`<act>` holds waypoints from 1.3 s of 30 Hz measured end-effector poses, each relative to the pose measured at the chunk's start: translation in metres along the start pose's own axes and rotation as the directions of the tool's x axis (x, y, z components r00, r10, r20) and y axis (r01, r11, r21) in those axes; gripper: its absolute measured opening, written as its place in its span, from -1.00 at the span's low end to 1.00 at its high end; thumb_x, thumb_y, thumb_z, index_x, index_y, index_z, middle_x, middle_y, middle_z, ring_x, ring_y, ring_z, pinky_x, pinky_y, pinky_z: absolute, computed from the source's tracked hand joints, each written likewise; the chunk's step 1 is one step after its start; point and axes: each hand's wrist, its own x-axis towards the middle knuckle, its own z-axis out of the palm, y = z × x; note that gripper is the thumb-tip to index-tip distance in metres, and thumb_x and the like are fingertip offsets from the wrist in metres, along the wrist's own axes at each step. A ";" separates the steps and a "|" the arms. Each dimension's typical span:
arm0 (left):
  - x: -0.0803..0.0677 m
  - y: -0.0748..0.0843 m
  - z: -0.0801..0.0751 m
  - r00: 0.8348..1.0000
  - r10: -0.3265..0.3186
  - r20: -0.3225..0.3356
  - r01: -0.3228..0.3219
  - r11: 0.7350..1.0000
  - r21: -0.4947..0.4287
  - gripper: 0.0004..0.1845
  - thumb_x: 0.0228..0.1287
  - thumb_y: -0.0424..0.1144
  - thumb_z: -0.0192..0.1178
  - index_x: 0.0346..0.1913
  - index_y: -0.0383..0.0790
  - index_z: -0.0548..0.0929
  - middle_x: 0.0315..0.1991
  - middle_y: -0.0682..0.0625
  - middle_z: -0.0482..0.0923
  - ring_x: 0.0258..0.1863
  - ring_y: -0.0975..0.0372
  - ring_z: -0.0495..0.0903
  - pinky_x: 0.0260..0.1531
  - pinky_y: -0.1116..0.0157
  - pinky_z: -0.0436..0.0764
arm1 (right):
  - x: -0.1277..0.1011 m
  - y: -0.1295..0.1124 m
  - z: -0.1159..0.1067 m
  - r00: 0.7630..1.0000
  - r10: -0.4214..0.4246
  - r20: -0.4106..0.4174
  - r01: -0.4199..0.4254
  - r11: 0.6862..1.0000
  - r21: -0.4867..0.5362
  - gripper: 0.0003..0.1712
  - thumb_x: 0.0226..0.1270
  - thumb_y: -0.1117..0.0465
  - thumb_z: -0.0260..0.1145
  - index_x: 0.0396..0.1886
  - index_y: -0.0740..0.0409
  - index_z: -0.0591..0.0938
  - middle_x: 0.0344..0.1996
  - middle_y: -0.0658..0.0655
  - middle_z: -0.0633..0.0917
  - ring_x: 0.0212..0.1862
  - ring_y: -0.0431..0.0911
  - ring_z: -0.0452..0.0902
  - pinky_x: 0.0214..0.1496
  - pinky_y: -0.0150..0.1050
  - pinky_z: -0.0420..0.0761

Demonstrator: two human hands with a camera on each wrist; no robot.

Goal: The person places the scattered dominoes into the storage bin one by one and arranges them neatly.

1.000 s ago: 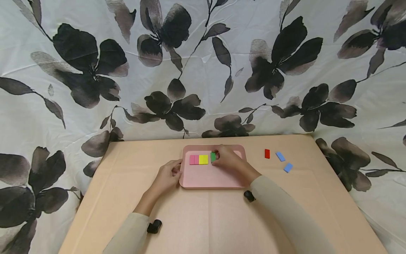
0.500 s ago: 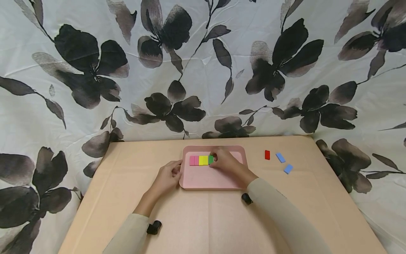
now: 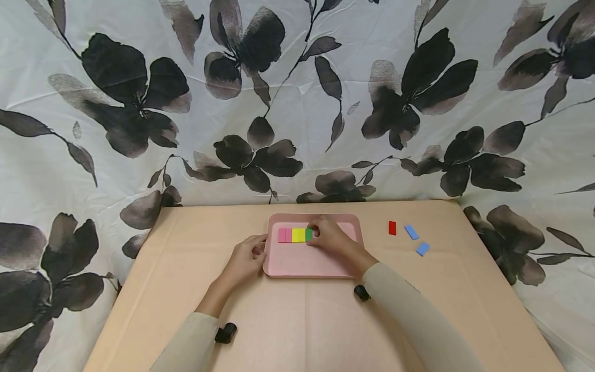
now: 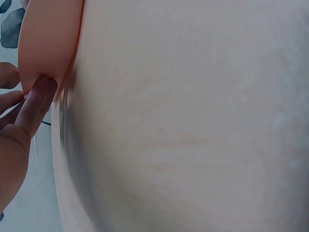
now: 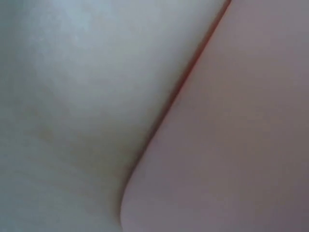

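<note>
A pink tray (image 3: pixel 297 262) lies on the table in the head view. My left hand (image 3: pixel 246 258) grips its left rim; in the left wrist view the thumb (image 4: pixel 36 106) presses the tray wall (image 4: pixel 50 38) with fingers on the other side. My right hand (image 3: pixel 333 238) reaches over the tray and pinches a small green tile (image 3: pixel 309 234), partly hidden by the fingertips. That tile sits at the right end of a row, against the yellow tiles (image 3: pixel 298 235), with pink tiles (image 3: pixel 285 235) at the left end. Only tray and table show in the right wrist view.
To the right of the tray, a red tile (image 3: pixel 392 228) and two blue tiles, one farther back (image 3: pixel 411 232) and one nearer (image 3: pixel 422 249), lie on the light wooden-coloured table (image 3: pixel 297 320). A flower-print cloth (image 3: pixel 288 103) hangs behind the table's back edge.
My right hand has moved slightly left with the green tile, closing the gap to the yellow tiles; it then stays there. The left hand has kept its grip on the tray rim.
</note>
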 end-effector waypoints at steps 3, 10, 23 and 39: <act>0.001 -0.001 0.001 1.000 0.002 -0.001 -0.002 1.000 0.000 -0.47 0.28 -0.48 0.30 0.33 -0.39 0.58 0.06 -0.16 0.69 -0.23 0.23 0.65 -0.20 0.36 0.72 | -0.001 0.001 0.000 1.000 0.005 0.000 -0.005 1.000 0.010 -0.53 0.12 0.17 0.65 -0.03 0.23 0.68 -0.26 0.13 0.52 -0.21 -0.10 0.41 -0.23 -0.33 0.46; 0.002 0.000 0.001 1.000 0.003 -0.009 -0.003 1.000 0.009 -0.46 0.27 -0.48 0.31 0.33 -0.38 0.58 0.06 -0.16 0.69 -0.23 0.22 0.66 -0.19 0.35 0.73 | -0.001 0.001 -0.001 1.000 -0.005 -0.007 0.005 1.000 0.019 -0.50 0.11 0.17 0.65 0.00 0.25 0.68 -0.26 0.13 0.52 -0.22 -0.10 0.41 -0.22 -0.32 0.45; 0.002 0.000 0.000 1.000 0.001 -0.010 -0.001 1.000 0.004 -0.46 0.27 -0.49 0.30 0.34 -0.37 0.58 0.07 -0.17 0.69 -0.22 0.21 0.66 -0.19 0.35 0.73 | -0.001 0.003 0.000 1.000 -0.005 -0.016 0.006 1.000 0.026 -0.49 0.12 0.16 0.65 0.01 0.25 0.67 -0.25 0.12 0.50 -0.16 -0.09 0.39 -0.20 -0.31 0.43; 0.000 0.000 0.000 1.000 -0.009 -0.010 0.008 1.000 -0.016 -0.46 0.27 -0.48 0.31 0.33 -0.38 0.58 0.06 -0.16 0.69 -0.22 0.21 0.66 -0.18 0.36 0.74 | 0.001 0.004 0.001 1.000 -0.029 -0.010 0.029 0.999 0.035 -0.49 0.13 0.20 0.64 0.01 0.30 0.66 -0.32 0.11 0.53 -0.17 -0.10 0.38 -0.13 -0.30 0.42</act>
